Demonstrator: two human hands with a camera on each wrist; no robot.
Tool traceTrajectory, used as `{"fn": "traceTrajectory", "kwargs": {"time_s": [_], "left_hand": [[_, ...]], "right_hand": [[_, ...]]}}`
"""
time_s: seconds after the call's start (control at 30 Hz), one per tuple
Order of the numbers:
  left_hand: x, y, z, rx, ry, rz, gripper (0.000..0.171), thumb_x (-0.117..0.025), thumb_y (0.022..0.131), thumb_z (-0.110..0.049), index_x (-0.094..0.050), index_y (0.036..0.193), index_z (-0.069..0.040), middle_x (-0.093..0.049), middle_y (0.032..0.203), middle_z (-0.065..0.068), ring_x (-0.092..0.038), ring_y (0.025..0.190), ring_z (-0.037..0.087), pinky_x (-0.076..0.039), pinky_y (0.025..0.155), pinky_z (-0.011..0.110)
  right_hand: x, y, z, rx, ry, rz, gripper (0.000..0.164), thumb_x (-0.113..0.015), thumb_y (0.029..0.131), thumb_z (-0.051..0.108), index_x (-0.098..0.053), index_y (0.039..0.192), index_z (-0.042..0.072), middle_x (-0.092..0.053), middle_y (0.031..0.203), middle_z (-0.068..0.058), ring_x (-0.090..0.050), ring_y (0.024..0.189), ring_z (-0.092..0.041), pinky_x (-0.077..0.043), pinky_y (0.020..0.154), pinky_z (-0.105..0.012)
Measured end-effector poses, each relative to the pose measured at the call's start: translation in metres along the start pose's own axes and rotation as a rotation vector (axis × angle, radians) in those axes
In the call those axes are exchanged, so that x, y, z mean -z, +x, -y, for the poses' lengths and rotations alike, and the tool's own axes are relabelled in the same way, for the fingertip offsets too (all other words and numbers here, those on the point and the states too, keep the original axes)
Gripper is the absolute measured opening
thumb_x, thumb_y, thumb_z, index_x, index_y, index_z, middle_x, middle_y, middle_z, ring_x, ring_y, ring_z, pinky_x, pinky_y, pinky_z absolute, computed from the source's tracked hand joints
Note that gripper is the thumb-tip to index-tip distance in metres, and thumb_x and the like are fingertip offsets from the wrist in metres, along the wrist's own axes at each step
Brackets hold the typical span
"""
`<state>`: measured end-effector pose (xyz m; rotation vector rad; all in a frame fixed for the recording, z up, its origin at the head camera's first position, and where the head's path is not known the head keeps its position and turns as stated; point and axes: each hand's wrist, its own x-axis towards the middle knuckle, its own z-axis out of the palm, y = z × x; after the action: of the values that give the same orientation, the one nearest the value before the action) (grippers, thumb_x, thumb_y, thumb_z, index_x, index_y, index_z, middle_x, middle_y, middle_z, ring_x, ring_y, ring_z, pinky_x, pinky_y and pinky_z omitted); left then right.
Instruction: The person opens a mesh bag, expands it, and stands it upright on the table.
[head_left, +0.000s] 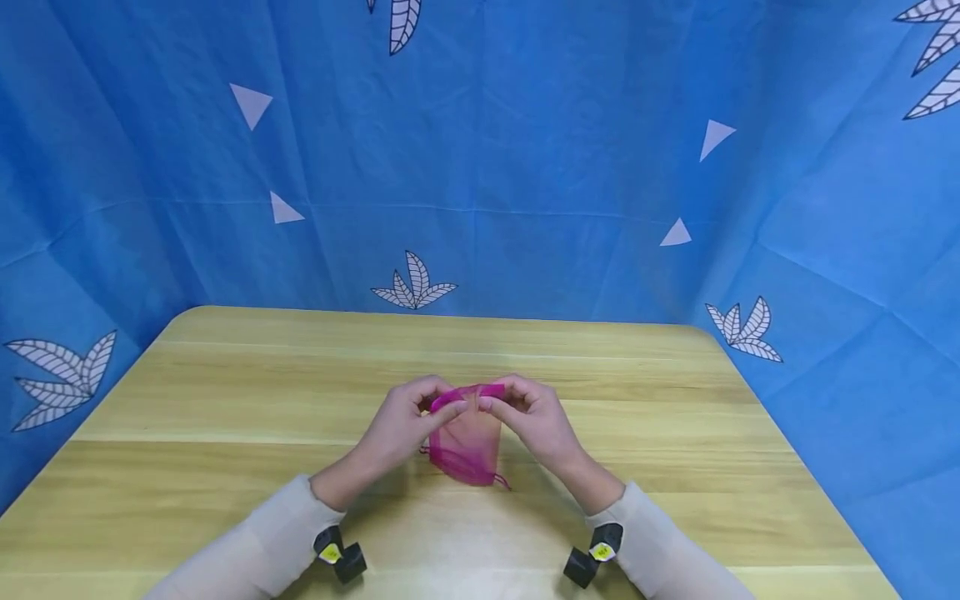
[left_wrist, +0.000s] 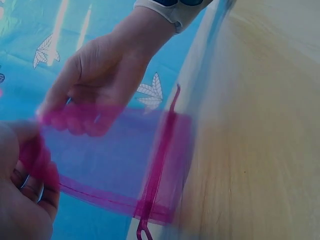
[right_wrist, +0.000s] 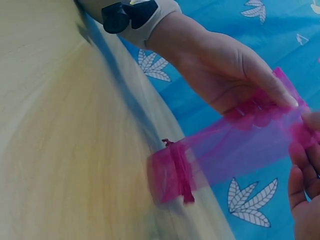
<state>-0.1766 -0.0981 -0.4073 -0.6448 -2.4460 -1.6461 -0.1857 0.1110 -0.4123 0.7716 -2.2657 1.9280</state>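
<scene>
A sheer magenta drawstring pouch (head_left: 468,437) hangs between both hands above the table, its drawstring end lowest. My left hand (head_left: 401,421) pinches the upper edge at the left, thumb in front. At the right part of that same edge, my right hand (head_left: 536,417) pinches the fabric, with the two thumb tips close together. In the left wrist view the cord (left_wrist: 159,170) runs across the pouch's lower end and a loop sticks out. Fingers of the left hand (right_wrist: 225,70) show through the thin fabric in the right wrist view. Nothing solid is visible inside the pouch.
A light wood-grain table (head_left: 262,400) with rounded far corners lies under the hands. Behind it and along its sides hangs a blue curtain (head_left: 480,150) with white leaves and triangles. Both sleeved wrists carry small black cameras (head_left: 348,562).
</scene>
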Motion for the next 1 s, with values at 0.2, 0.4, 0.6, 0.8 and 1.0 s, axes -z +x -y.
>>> {"fn": "traceTrajectory", "kwargs": {"time_s": [0.2, 0.4, 0.6, 0.8, 1.0], "left_hand": [[-0.001, -0.001, 0.000, -0.015, -0.018, 0.021, 0.008, -0.070, 0.092, -0.022, -0.067, 0.087, -0.017, -0.061, 0.079, -0.003, -0.051, 0.067, 0.016, -0.041, 0.053, 0.022], [0.001, -0.001, -0.002, 0.002, -0.020, 0.057, 0.009, -0.068, 0.093, -0.023, -0.068, 0.092, -0.014, -0.060, 0.078, -0.001, -0.049, 0.066, 0.015, -0.040, 0.053, 0.022], [0.008, -0.001, -0.003, 0.018, -0.018, 0.133, 0.023, -0.065, 0.095, -0.035, -0.071, 0.110, -0.018, -0.063, 0.083, -0.001, -0.049, 0.066, 0.017, -0.039, 0.051, 0.023], [0.012, -0.001, -0.005, 0.047, -0.013, 0.194, 0.026, -0.063, 0.097, -0.033, -0.070, 0.118, -0.020, -0.065, 0.087, -0.002, -0.053, 0.073, 0.019, -0.042, 0.054, 0.024], [0.014, 0.000, -0.006, 0.043, -0.011, 0.215, 0.022, -0.060, 0.099, -0.025, -0.070, 0.114, -0.013, -0.067, 0.091, -0.002, -0.057, 0.080, 0.020, -0.048, 0.064, 0.029]], "right_hand": [[-0.004, -0.002, -0.001, 0.006, 0.045, 0.050, 0.012, -0.071, 0.089, 0.005, -0.070, 0.100, -0.001, -0.068, 0.090, -0.007, -0.061, 0.079, -0.014, -0.053, 0.071, -0.025], [-0.002, -0.003, 0.009, -0.002, -0.016, 0.036, 0.008, -0.069, 0.091, 0.006, -0.071, 0.096, 0.001, -0.069, 0.088, -0.006, -0.056, 0.075, -0.012, -0.051, 0.069, -0.025], [0.005, -0.002, 0.006, -0.005, -0.058, 0.013, 0.009, -0.070, 0.091, 0.014, -0.072, 0.096, 0.006, -0.067, 0.084, -0.004, -0.053, 0.071, -0.013, -0.048, 0.066, -0.025], [0.009, -0.001, 0.006, -0.035, -0.063, -0.001, 0.006, -0.070, 0.091, 0.010, -0.072, 0.095, 0.006, -0.067, 0.086, -0.003, -0.054, 0.072, -0.014, -0.048, 0.066, -0.025], [0.010, 0.000, 0.009, -0.048, -0.047, 0.011, 0.007, -0.069, 0.091, 0.007, -0.072, 0.097, 0.005, -0.069, 0.091, -0.004, -0.057, 0.076, -0.017, -0.050, 0.069, -0.025]]}}
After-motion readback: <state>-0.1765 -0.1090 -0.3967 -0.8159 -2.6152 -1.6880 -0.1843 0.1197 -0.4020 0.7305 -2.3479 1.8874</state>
